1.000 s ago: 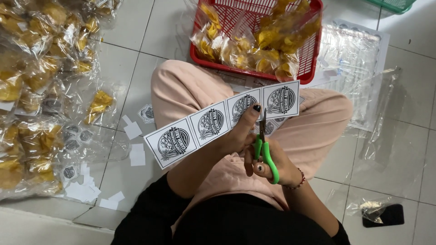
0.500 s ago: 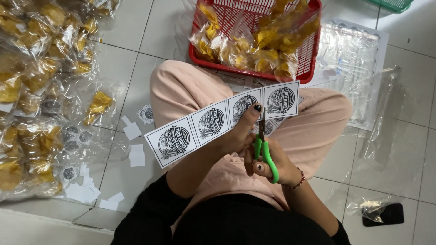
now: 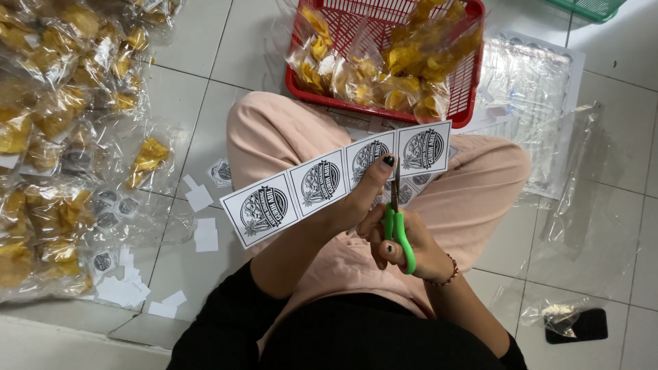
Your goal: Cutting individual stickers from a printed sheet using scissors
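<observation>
Holding a long white paper strip of four round black-printed labels over the lap, the left hand pinches it between thumb and fingers near the gap between the third and fourth labels, thumb on top. The right hand has its fingers through the loops of a pair of green-handled scissors, whose blades point up into the strip at that same gap; the blades look nearly closed, and the grip on the handles is firm.

Thin paper like this is light and limp, so the long left end probably droops unless it is held close to the cut. It tears and creases easily, and the best hold seems to be right beside the cutting line, on the white margin, where the left fingers now sit. The single label to the right of the blades hangs unsupported.

Room is tight. The strip floats above the pink-trousered knees, just short of a red plastic basket filled with clear bags of yellow chips. A heap of similar clear chip bags covers the tiled floor to the left, with small white paper offcuts and cut labels scattered near it. Flat clear plastic sleeves lie to the right, and a dark phone rests under plastic near the right elbow. Free space is mostly directly over the lap.
</observation>
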